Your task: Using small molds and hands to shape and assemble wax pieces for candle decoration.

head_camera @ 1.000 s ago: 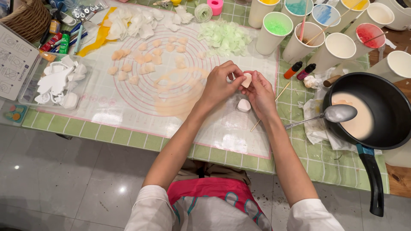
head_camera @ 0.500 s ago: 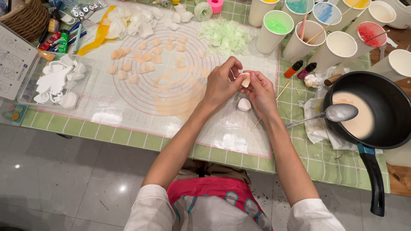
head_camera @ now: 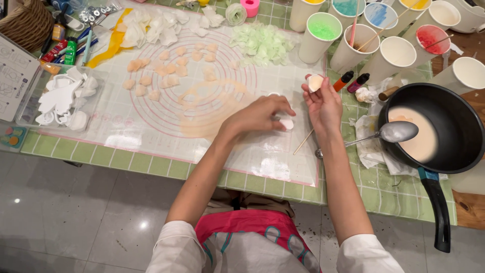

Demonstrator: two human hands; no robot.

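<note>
Right hand (head_camera: 323,103) lifts a pale petal (head_camera: 315,82); left hand (head_camera: 265,114) touches a white piece (head_camera: 287,123)

short white sleeves, bare forearms; pink-red apron with pale looping pattern, beige trousers

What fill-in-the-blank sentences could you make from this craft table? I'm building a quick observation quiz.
1. The right hand holds up a small pale petal piece between its ____.
2. The left hand rests on the clear mat beside a small ____ piece.
3. A metal spoon leans on the rim of the black ____, which holds creamy liquid.
4. The cup nearest the pile of pale green petals holds ____ colour.

Missing words: fingertips; white; pan; green
</note>
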